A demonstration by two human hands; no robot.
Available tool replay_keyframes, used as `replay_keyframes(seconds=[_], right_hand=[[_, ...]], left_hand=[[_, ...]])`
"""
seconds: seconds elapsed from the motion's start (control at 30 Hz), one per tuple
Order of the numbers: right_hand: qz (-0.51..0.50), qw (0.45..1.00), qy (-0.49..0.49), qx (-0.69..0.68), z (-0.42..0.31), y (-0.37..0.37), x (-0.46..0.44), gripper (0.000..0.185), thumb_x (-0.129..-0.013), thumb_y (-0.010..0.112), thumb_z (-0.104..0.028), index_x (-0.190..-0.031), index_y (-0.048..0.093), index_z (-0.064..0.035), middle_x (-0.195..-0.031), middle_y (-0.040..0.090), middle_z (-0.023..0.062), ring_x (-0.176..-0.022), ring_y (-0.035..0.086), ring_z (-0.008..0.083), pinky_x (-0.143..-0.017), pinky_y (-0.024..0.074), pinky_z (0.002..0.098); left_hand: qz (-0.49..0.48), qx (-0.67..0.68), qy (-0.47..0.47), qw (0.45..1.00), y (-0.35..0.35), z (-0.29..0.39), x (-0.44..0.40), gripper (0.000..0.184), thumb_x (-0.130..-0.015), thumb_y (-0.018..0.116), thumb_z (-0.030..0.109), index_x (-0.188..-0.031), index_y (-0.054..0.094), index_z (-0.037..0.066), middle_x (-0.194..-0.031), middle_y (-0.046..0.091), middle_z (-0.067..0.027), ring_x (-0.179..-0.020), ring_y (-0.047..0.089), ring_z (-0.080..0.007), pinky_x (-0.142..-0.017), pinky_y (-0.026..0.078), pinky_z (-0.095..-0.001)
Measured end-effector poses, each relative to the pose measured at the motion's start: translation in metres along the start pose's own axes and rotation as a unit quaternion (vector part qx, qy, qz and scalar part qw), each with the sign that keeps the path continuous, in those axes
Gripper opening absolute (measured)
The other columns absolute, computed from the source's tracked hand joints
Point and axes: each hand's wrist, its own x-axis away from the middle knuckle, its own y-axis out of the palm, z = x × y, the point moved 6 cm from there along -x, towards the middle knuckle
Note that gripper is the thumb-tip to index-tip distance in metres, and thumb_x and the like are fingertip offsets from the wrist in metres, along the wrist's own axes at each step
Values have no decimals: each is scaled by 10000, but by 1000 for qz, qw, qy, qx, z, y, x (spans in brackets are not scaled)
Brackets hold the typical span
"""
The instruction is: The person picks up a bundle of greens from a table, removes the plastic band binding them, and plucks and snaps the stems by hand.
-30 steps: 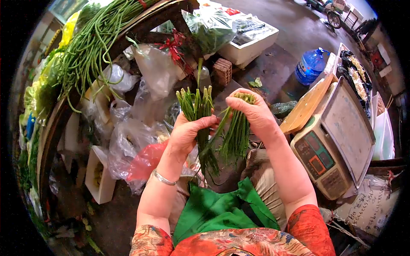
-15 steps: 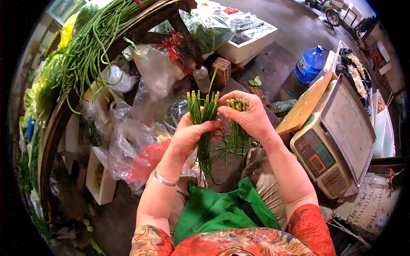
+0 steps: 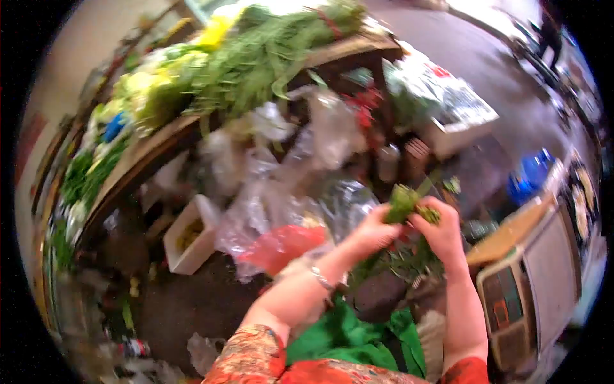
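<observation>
My left hand (image 3: 377, 232) is closed around a bunch of green vegetable stems (image 3: 402, 203), whose cut ends point up. Right beside it, my right hand (image 3: 444, 232) grips a smaller bunch of stems (image 3: 428, 215) between thumb and fingers. The two hands almost touch in front of my body. Loose green stems (image 3: 409, 261) lie below them, blurred, above the green apron (image 3: 358, 339) on my lap.
Clear and red plastic bags (image 3: 288, 248) and a white box (image 3: 192, 238) are to the left. A wooden stand (image 3: 147, 147) carries long beans (image 3: 256, 64). A scale (image 3: 508, 307), a blue water bottle (image 3: 531, 176) and a foam box (image 3: 464, 131) are at the right.
The view has turned left, so everything appears shifted to the right and blurred. The left bunch now tilts toward the right hand; both hands keep hold of their stems.
</observation>
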Motion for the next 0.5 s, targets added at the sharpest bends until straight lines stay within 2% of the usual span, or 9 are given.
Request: replay_keyframes(seconds=[0.03,0.07,0.1,0.2,0.27,0.33,0.4,0.47,0.5], right_hand=[[-15,1000,17,6,2,2,0,191,-744,687,-84,-891,624,20,-705,625,93,-668,569,117,-633,469,289],[-4,1000,-4,-3,-8,2,-1,158,-751,677,-77,-862,620,21,-669,609,69,-632,546,99,-599,453,276],[-25,997,51,-48,-4,2,-2,126,-769,667,-70,-842,623,22,-670,609,39,-632,542,80,-591,445,254],[-57,988,58,-129,2,4,-3,82,-804,647,-60,-822,625,17,-696,615,10,-638,543,62,-586,447,235],[-78,985,50,-148,7,6,-3,84,-807,647,-60,-846,635,14,-714,623,10,-645,547,61,-588,449,235],[-84,982,59,-159,5,8,-5,92,-809,646,-59,-869,646,10,-733,631,11,-652,551,61,-590,450,234],[-133,981,59,-125,-7,6,2,156,-814,653,-73,-949,662,5,-770,645,6,-667,560,66,-596,460,240],[-147,981,50,-116,0,9,4,220,-819,657,-92,-1017,659,2,-782,652,18,-684,571,79,-615,478,251],[-130,983,45,-124,3,9,5,173,-824,656,-82,-972,653,7,-751,637,14,-667,567,81,-605,469,248]], left_hand=[[-10,1,-108,994,3,5,6,262,-807,591,-4,-1060,643,45,-960,651,-14,-879,587,-122,-779,496,-290],[13,21,-34,999,-2,-19,-7,287,-788,614,-20,-1065,644,50,-946,650,-6,-853,584,-111,-766,498,-280],[15,72,-12,997,1,-5,-1,304,-781,632,-22,-1074,643,55,-958,646,0,-848,582,-100,-753,496,-272],[-12,43,-79,996,-5,3,9,327,-813,661,39,-1136,618,73,-972,644,7,-878,576,-86,-779,488,-277],[-24,86,7,996,-8,-8,2,332,-809,690,80,-1133,620,62,-990,664,-2,-886,593,-105,-810,472,-262],[44,51,59,996,-16,0,9,262,-823,688,151,-1069,645,74,-856,656,19,-707,588,-75,-549,448,-226],[23,15,5,1000,-27,-16,8,256,-819,697,151,-1058,655,72,-871,660,26,-703,584,-70,-541,421,-210],[19,41,-10,999,-25,-12,13,236,-818,700,149,-1040,663,78,-865,662,25,-692,579,-67,-528,404,-208],[14,31,1,999,-23,-6,16,237,-821,697,148,-1042,660,71,-858,664,15,-685,583,-73,-523,404,-210]])
